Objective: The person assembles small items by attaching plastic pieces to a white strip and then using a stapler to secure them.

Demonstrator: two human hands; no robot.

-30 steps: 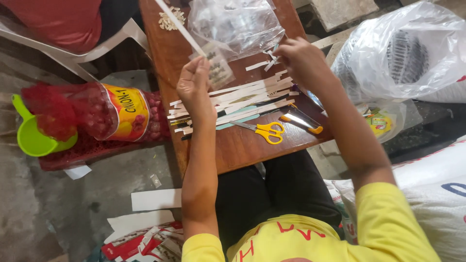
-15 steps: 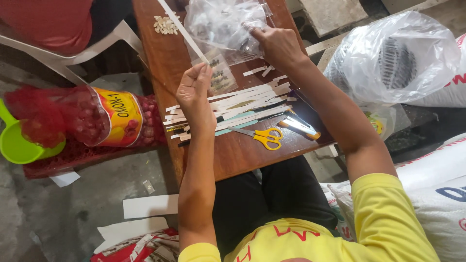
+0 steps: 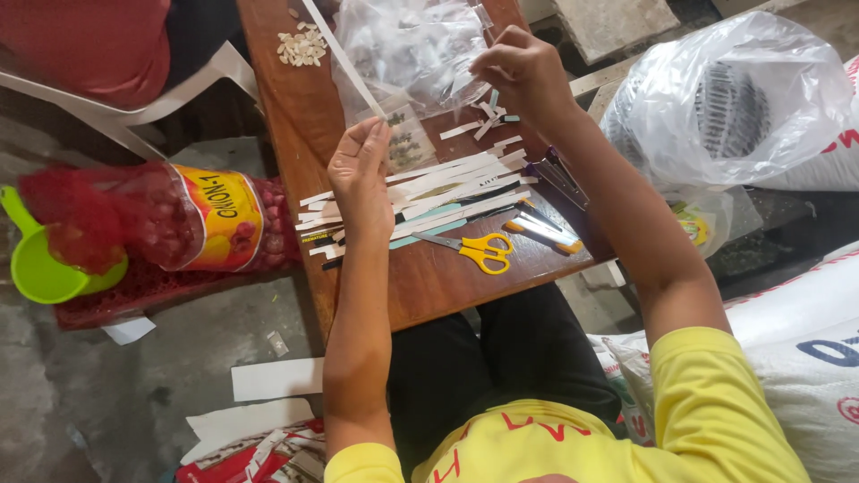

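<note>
Wooden table point(image 3: 429, 286) under me, clear plastic bag point(image 3: 407, 45) up top w/ my right hand point(image 3: 523, 76) pinching its edge. Left hand point(image 3: 361, 170) grips a long white paper strip point(image 3: 344, 63) above the cut strips pile point(image 3: 429, 192); yellow scissors point(image 3: 479, 250) nearby.

Wearer had a bright yellow short-sleeved tee with red lettering across the chest, dark trousers below it, both forearms bare from sleeve hem down, and left hand point(image 3: 360, 170) and right hand point(image 3: 523, 73) ungloved, no rings or watch visible.
</note>
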